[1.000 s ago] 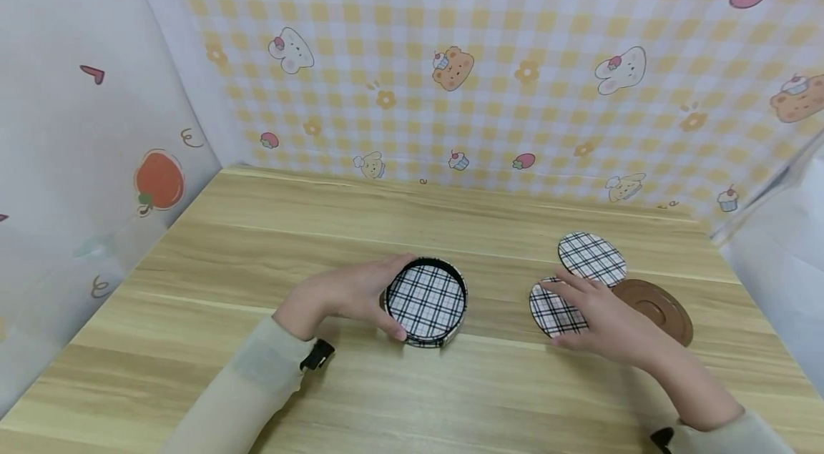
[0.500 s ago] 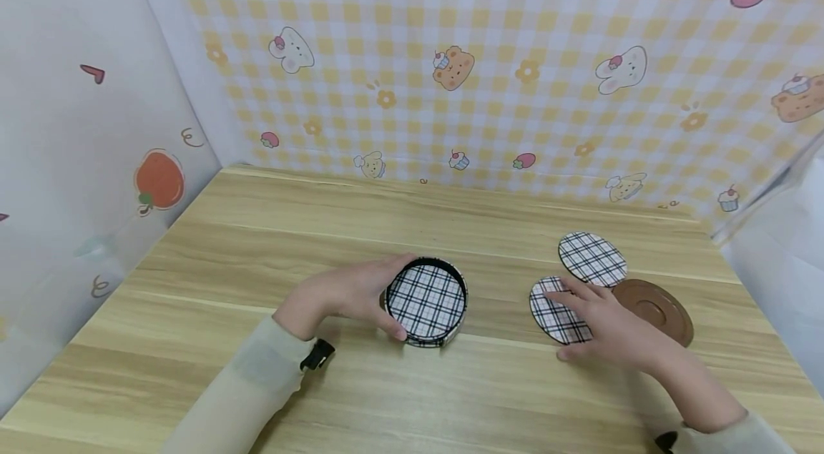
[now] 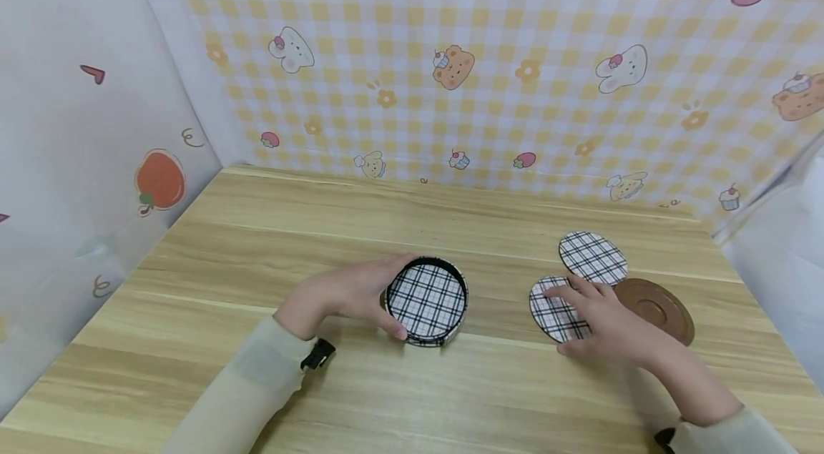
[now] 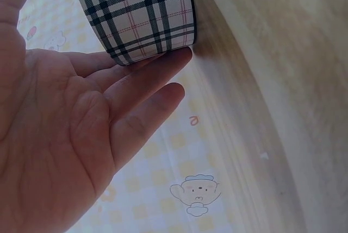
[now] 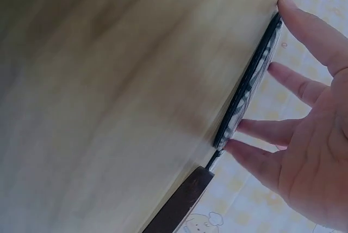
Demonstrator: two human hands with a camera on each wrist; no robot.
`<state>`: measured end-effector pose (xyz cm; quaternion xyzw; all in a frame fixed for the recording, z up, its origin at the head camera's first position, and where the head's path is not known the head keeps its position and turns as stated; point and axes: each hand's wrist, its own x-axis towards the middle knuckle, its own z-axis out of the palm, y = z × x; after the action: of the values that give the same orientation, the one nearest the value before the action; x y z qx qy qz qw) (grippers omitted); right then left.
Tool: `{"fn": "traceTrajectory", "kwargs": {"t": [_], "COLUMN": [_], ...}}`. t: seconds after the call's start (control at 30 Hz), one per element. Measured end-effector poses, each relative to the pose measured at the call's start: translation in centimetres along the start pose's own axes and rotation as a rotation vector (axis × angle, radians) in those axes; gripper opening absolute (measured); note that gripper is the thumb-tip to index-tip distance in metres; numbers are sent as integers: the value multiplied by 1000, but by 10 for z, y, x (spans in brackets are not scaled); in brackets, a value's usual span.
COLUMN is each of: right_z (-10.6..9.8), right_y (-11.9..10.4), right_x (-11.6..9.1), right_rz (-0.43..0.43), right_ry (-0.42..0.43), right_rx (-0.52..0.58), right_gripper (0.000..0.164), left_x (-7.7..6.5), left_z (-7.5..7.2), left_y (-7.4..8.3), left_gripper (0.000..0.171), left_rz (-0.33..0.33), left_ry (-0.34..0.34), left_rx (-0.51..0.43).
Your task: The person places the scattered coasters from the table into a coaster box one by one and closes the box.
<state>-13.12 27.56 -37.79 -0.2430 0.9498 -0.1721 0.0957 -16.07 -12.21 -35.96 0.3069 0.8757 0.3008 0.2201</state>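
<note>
My left hand (image 3: 360, 293) grips the side of a round plaid coaster holder (image 3: 453, 272) with a black inner wall. Plaid shows inside it; whether that is a coaster or the base I cannot tell. In the left wrist view the holder's plaid side (image 4: 141, 16) touches the fingertips. On the right, my right hand (image 3: 611, 322) is spread over a round plaid coaster (image 3: 550, 311) lying flat, hiding its right part. Its fingertips reach the coaster's edge (image 5: 247, 92) in the right wrist view, with the thumb at the near end. Behind lies a second plaid coaster (image 3: 592, 259).
A brown ridged disc (image 3: 656, 311) lies right of the coasters, partly behind my right hand. The wooden table (image 3: 309, 218) meets a yellow checked cloth (image 3: 412, 82) at the back, with white sheeting (image 3: 77, 154) along the left side.
My right hand has shifted slightly toward me and to the right, uncovering more of the near coaster. The left hand and holder have stayed put.
</note>
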Motion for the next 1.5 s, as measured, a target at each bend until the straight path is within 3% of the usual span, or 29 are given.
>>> {"fn": "traceTrajectory", "kwargs": {"t": [0.37, 0.97, 1.5], "right_z": [0, -7, -8], "right_y": [0, -10, -28], "right_x": [1, 1, 9], "right_rz": [-5, -73, -115], "right_ry": [3, 53, 182], "right_rx": [22, -84, -86], "right_gripper": [68, 66, 63], "left_x": [0, -1, 0], "left_z": [-1, -1, 0], "left_y": [-1, -1, -2], "left_gripper": [113, 113, 113], "left_rz": [18, 14, 18], "left_ry": [0, 5, -2], "left_rx": [-5, 8, -15]}}
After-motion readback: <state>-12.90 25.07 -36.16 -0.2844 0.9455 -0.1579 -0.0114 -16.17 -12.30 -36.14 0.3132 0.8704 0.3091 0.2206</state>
